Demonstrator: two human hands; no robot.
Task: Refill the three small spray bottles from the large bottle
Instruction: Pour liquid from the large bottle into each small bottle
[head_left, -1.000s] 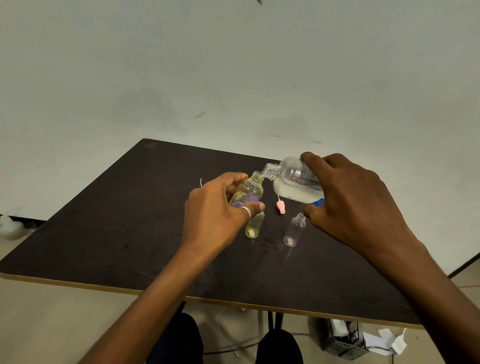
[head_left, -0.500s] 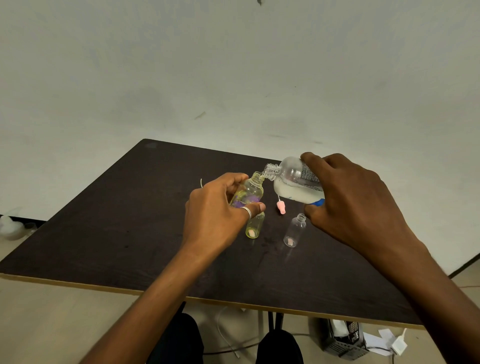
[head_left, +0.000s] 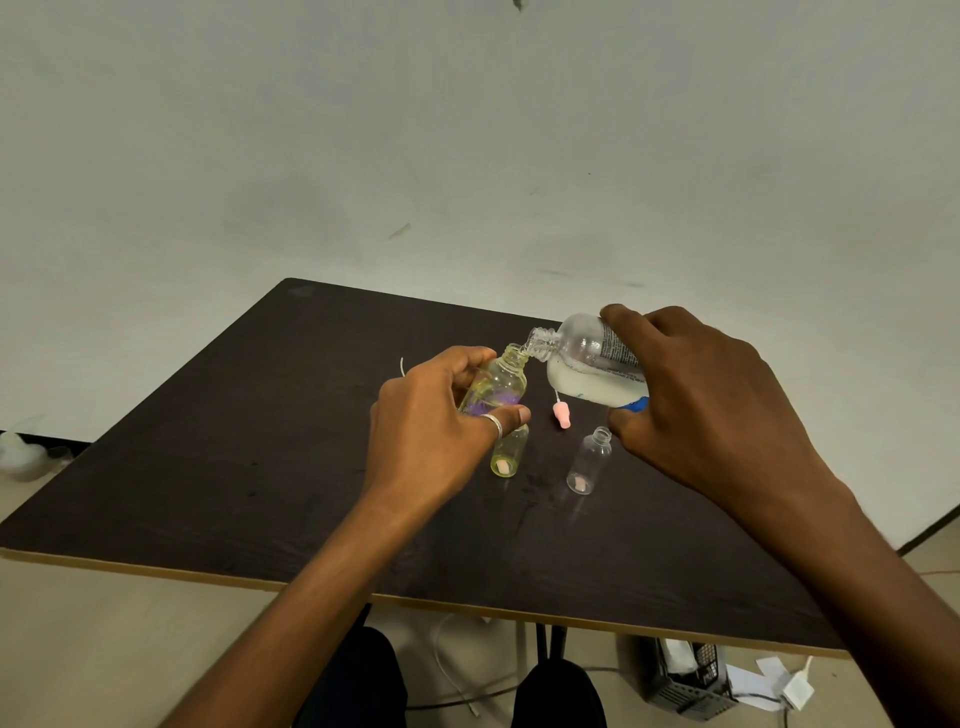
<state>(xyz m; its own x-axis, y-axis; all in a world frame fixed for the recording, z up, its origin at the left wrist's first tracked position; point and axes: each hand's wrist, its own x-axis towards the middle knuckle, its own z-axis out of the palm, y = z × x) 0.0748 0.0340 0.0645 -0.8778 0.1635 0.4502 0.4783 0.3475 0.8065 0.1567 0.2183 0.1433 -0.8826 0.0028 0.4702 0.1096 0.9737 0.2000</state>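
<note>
the right hand (head_left: 711, 410) grips the big bottle (head_left: 592, 371), tipped with its mouth touching the neck of a small bottle (head_left: 498, 387) held in the left hand's (head_left: 431, 436) curled fingers. just below that small bottle, a yellow bottle (head_left: 508, 452) and clear bottle (head_left: 587, 462) stand on the table (head_left: 208, 467), with a pink cap (head_left: 562, 415) beside them.

Nothing is seen to have changed. The large bottle (head_left: 587, 364), the small bottle (head_left: 501, 384), the left hand (head_left: 431, 431) and the right hand (head_left: 701, 395) are found just where they were.
</note>
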